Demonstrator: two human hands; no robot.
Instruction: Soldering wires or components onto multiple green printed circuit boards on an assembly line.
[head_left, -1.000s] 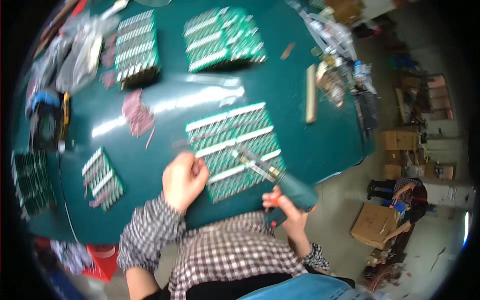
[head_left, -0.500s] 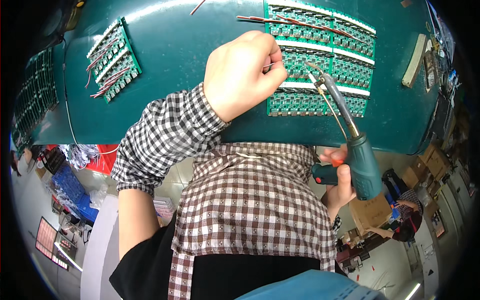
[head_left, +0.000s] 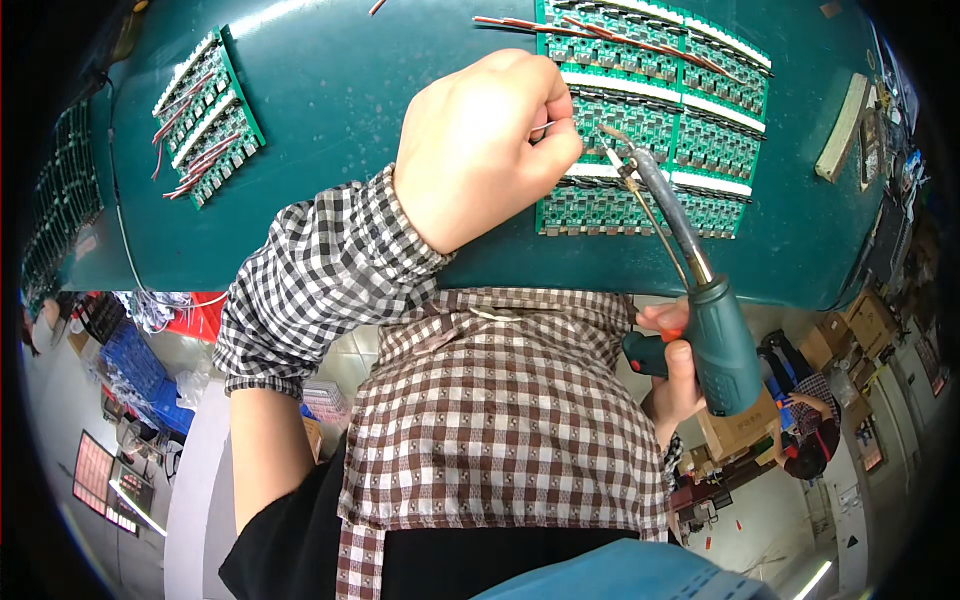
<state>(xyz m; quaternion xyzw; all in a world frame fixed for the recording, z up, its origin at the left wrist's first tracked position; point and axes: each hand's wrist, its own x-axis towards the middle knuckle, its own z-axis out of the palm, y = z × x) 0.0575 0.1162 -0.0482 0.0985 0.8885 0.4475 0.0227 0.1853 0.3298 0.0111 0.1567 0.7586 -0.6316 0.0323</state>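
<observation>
My left hand (head_left: 490, 150) is closed in a pinch over the left side of a panel of green circuit boards (head_left: 715, 130). A short bit of thin wire (head_left: 543, 127) shows between its thumb and forefinger; the rest of the wire is hidden. Down by the table's near edge, my right hand (head_left: 678, 375) grips a dark green soldering gun (head_left: 727, 345) with a red button. The gun's hot tip and thin feed tube point up over the boards, close to my left fingertips. Whether the tip touches a board I cannot tell. Red and white wires (head_left: 610, 32) lie across the panel's upper rows.
A smaller board panel (head_left: 215, 120) with several wires lies at the left of the green table (head_left: 340, 110). More panels (head_left: 70, 200) stand at the far left beside a cable (head_left: 122, 220). A pale bar (head_left: 842, 128) lies at the right. Another person (head_left: 808, 425) is beyond, lower right.
The soldering gun's tip has shifted slightly left, nearer my left fingers. My left hand keeps its pinch on the wire. The whole view has shifted a little.
</observation>
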